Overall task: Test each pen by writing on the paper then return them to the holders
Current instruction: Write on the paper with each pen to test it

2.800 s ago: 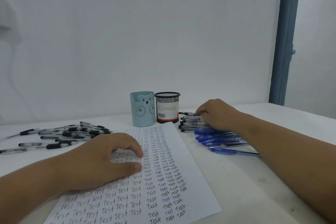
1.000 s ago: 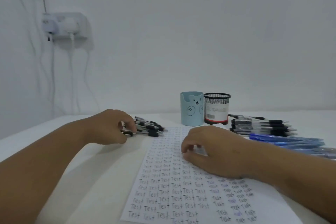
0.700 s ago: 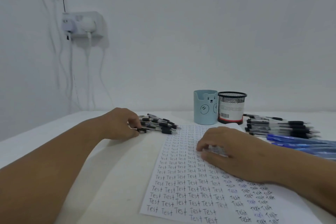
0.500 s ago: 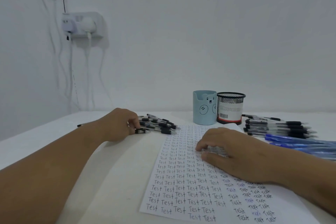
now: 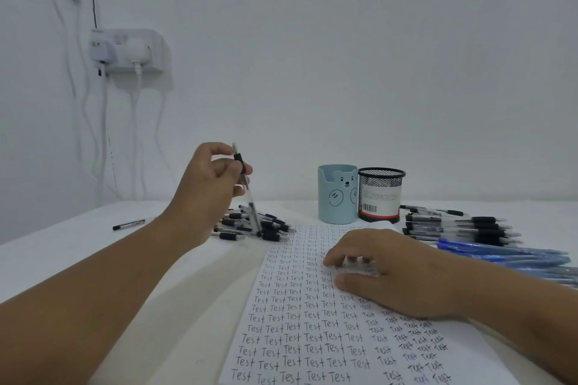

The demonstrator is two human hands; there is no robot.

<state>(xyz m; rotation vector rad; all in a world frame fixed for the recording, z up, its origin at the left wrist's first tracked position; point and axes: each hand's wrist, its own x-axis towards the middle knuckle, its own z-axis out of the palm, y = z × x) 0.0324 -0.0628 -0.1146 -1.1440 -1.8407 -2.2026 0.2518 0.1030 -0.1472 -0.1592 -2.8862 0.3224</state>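
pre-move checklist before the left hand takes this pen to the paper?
1. Left hand pinches black pen: ok.
2. Pen lifted off left pile: ok.
3. Tip extended: cannot tell, blurred.
4. Right hand rests on paper: ok.
5. Blank space left on paper: cannot tell, visible rows are full.
6. Bear holder and mesh holder upright behind the paper: ok.

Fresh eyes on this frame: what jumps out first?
The left hand, raised above the black pen pile, pinches one pen tilted nearly upright. Below it, the paper, covered in rows of "Test", lies under the right hand. Behind stand the blue bear holder and the black mesh holder, side by side.
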